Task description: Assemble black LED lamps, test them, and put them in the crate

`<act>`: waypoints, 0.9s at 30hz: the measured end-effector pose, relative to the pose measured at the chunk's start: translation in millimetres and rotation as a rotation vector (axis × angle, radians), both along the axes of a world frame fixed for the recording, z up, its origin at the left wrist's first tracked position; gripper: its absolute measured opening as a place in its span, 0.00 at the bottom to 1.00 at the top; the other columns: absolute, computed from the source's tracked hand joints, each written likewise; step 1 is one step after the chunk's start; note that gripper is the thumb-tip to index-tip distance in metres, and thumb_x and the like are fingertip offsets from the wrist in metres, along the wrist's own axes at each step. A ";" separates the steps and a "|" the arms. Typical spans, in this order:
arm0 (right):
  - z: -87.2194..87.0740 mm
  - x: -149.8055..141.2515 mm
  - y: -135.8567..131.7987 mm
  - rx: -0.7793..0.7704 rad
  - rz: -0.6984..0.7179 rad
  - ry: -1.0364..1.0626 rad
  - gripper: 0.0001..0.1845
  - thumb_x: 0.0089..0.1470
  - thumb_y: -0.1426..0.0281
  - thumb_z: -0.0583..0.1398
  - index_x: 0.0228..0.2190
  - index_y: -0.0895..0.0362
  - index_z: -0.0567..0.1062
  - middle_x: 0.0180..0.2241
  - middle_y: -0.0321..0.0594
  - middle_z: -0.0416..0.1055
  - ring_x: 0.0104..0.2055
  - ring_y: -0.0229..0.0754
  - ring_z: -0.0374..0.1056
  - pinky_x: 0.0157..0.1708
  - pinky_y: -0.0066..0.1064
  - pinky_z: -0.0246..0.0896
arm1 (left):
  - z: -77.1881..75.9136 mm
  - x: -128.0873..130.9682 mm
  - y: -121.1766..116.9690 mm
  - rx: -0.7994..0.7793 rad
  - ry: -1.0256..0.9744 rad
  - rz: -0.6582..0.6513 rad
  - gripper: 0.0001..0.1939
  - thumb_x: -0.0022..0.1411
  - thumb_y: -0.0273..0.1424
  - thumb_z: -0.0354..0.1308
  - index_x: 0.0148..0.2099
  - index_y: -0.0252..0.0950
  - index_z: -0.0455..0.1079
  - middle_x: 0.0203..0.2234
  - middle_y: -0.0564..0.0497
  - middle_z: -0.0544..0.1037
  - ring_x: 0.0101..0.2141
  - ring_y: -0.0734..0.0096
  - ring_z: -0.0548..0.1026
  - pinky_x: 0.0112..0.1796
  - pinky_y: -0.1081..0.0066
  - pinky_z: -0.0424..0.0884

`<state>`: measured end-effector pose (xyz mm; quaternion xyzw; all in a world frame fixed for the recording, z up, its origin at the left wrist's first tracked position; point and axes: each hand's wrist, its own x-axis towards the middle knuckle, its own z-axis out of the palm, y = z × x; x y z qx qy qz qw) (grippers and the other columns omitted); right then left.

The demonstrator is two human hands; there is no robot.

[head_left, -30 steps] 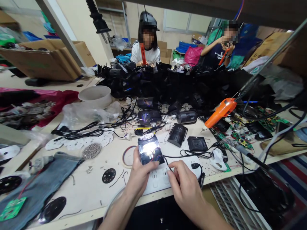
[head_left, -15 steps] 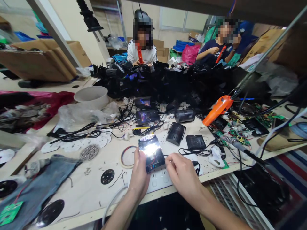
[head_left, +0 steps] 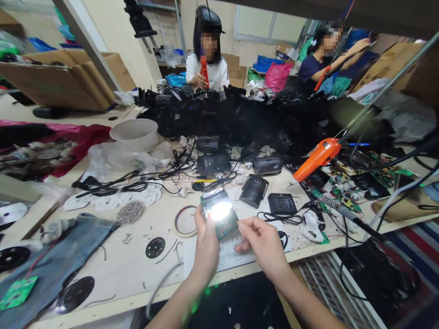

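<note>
My left hand [head_left: 207,244] is closed around the side of a small black box-shaped lamp [head_left: 229,227], tilted above the bench edge. A bright white light glares on its face and washes out the detail there. My right hand [head_left: 262,240] has thumb and forefinger pinched at the lamp's right edge. Whatever lies between those fingertips is too small to make out. Below the lamp, a white power strip [head_left: 224,256] is partly covered by my hands. Just beyond stand a black ribbed housing [head_left: 254,190] and a black square frame [head_left: 281,204] with a cable.
An orange electric screwdriver [head_left: 317,159] hangs at the right, near a soldering iron [head_left: 346,212]. Black housings [head_left: 260,114] are heaped across the back. Left lie a dish of screws [head_left: 130,213], a tape roll [head_left: 185,221] and a white tub [head_left: 133,131]. Two co-workers sit opposite.
The lamp has tilted slightly in my left hand, and my right fingers remain at its edge. Across the bench, one co-worker's head has come up; the other's arms reach further right.
</note>
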<state>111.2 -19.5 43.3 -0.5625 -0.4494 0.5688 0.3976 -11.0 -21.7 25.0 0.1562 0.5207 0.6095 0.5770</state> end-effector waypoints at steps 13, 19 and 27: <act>-7.5 13.4 -6.2 0.662 0.203 -0.559 0.13 0.62 0.72 0.51 0.39 0.58 0.75 0.30 0.43 0.73 0.31 0.42 0.72 0.29 0.31 0.70 | 13.2 9.0 8.3 -0.015 -0.040 0.002 0.18 0.65 0.44 0.51 0.53 0.43 0.60 0.43 0.50 0.75 0.44 0.66 0.75 0.45 0.68 0.69; -8.9 16.4 -3.4 0.752 0.300 -0.661 0.13 0.61 0.77 0.49 0.40 0.58 0.73 0.30 0.42 0.72 0.32 0.43 0.71 0.32 0.32 0.69 | 11.1 9.0 10.2 -0.050 -0.049 -0.002 0.17 0.65 0.43 0.51 0.53 0.42 0.62 0.42 0.49 0.76 0.42 0.65 0.76 0.41 0.69 0.71; -3.5 19.0 -8.0 0.728 0.414 -0.647 0.17 0.63 0.75 0.48 0.48 0.61 0.71 0.34 0.45 0.70 0.36 0.45 0.69 0.37 0.36 0.69 | 6.6 0.2 15.9 -0.091 -0.137 -0.037 0.24 0.60 0.50 0.55 0.50 0.38 0.68 0.38 0.50 0.79 0.36 0.67 0.77 0.37 0.69 0.73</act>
